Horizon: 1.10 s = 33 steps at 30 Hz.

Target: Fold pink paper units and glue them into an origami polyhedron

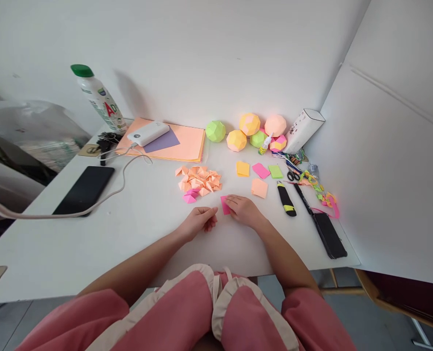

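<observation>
A small bright pink paper square (pixel 225 205) lies on the white table, partly covered by the fingers of my right hand (pixel 243 210). Those fingers are together and press on it. To its left, my left hand (pixel 200 222) is closed, the thumb against the curled index finger; whatever may be inside is hidden. Just beyond the hands is a heap of folded peach paper pieces (pixel 203 179), with a few folded pink pieces (pixel 191 196) at its near edge. Yellow (pixel 243 169), pink (pixel 261 170), green (pixel 275 171) and peach paper squares (pixel 259 188) lie right of the heap.
Faceted paper balls (pixel 250 125) and a glue bottle (pixel 265 145) stand by the wall. A utility knife (pixel 286 199), scissors (pixel 293 175) and a black case (pixel 330 235) lie right. Left are a phone (pixel 84 190), cabled power bank (pixel 148 133), peach sheets (pixel 187 144) and a bottle (pixel 101 100).
</observation>
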Available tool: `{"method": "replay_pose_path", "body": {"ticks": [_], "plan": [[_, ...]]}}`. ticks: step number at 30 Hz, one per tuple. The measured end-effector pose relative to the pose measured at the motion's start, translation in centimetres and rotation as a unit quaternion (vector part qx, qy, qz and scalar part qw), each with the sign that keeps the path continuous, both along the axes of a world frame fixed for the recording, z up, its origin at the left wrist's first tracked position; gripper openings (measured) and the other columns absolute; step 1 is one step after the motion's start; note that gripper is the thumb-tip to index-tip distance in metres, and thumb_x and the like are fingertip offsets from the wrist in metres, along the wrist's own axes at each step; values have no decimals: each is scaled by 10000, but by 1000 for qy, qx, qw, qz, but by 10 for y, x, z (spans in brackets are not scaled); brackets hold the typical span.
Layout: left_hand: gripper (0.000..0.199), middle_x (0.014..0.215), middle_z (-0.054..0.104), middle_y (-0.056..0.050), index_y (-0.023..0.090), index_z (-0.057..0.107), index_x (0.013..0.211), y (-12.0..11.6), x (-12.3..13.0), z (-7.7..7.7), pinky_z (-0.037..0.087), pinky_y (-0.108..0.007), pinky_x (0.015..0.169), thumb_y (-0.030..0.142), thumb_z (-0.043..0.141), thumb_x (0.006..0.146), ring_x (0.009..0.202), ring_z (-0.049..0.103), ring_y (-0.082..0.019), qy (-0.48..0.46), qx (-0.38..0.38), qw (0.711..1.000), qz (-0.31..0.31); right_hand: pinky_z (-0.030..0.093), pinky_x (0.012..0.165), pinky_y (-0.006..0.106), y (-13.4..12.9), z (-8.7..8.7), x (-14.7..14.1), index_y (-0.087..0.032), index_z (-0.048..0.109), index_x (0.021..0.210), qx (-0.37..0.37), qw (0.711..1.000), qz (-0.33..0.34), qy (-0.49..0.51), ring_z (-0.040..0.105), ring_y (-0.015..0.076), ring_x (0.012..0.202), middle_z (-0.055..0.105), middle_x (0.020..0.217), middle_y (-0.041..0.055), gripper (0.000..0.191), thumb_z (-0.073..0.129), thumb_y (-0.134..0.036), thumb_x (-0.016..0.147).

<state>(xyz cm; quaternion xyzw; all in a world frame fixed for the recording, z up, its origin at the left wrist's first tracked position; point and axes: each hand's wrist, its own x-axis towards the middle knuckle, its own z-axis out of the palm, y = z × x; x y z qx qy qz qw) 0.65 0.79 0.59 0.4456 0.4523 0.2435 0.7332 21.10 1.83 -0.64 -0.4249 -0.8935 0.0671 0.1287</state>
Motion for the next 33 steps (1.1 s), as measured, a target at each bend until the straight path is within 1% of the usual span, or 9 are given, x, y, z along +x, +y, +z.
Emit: {"method": "replay_pose_path", "body": {"ticks": [3,7,11,15,19,23,25,29,33], "plan": [[427,511,534,9,144,547,577,2,-2,0,355,-217,425,545,614,710,422,479,-80,-14,-11,1000,3,485,968,393,1,3,3,-97,620,1086,-13,1000,-10,14,587,238,1123,649,1152,161,305,445,-102,836],[420,537,552,2,138,564,592,2,0,0,383,-221,446,538,624,704,447,499,-84,-23,-6,1000,-7,455,999,439,-1,10,7,-113,611,1108,-41,999,7,17,515,274,1205,568,1266,169,344,561,-200,779],[429,535,555,3,135,565,588,1,0,-1,380,-218,436,543,619,709,435,495,-79,-26,7,999,-27,430,1031,424,-2,12,8,-85,605,1115,-63,998,22,5,477,277,1249,543,1292,187,394,544,-117,727],[420,534,555,2,133,569,588,2,-1,-2,379,-216,431,531,622,711,431,497,-79,-29,6,999,-30,441,1021,421,-3,11,7,-101,625,1082,-43,999,22,3,500,265,1229,582,1246,174,350,500,-99,756],[407,528,551,6,135,568,587,4,-1,-2,388,-219,436,519,627,711,433,499,-80,-43,-7,999,-26,439,1020,435,-2,10,11,-106,589,1165,-66,997,24,25,478,265,1250,552,1288,169,395,526,-146,777],[408,524,553,3,132,570,583,5,-1,-3,387,-218,435,515,636,704,433,504,-82,-55,-17,998,-24,378,1052,511,4,5,17,-122,541,1247,-84,996,-11,21,383,313,1323,499,1352,172,487,615,-228,778],[407,525,553,2,131,570,582,5,-1,-5,390,-220,439,514,633,708,434,504,-82,-56,-18,998,-24,381,1047,511,8,1,21,-147,556,1240,-89,995,-27,25,412,316,1304,527,1332,153,504,662,-271,762],[399,534,554,2,130,569,595,4,-1,-6,393,-222,442,505,626,720,440,504,-81,-53,-19,998,-20,403,1036,472,13,-5,23,-160,616,1168,-78,996,-26,45,481,293,1253,595,1260,133,449,693,-309,751],[377,603,572,-7,125,586,658,4,-1,-7,414,-220,453,493,632,723,496,529,-88,-62,-19,998,10,416,1013,470,12,-7,19,-180,610,1171,-47,997,-33,54,509,284,1223,618,1233,110,427,667,-331,775]]}}
